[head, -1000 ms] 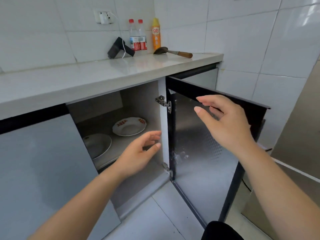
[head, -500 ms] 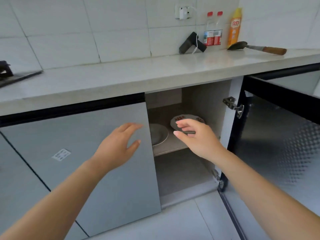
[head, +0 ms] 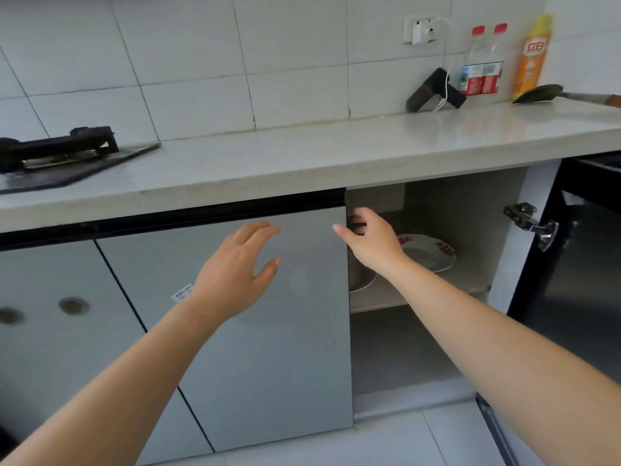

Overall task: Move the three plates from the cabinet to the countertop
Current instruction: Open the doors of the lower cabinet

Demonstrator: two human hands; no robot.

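Up front, right hand (head: 371, 243) on door edge (head: 346, 264)

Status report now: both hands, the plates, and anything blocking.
Left hand open, empty. Right hand open at closed door edge. Two plates visible on shelf, untouched. Closed door hides part.

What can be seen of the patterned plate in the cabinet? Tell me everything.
The patterned plate is white and glossy, likely ceramic, with red-orange motifs spaced around its rim. It lies flat and upright on the cabinet's shelf, toward the back, behind the open door. The right hand hides its left part; contact cannot be told. Nothing lies in it.
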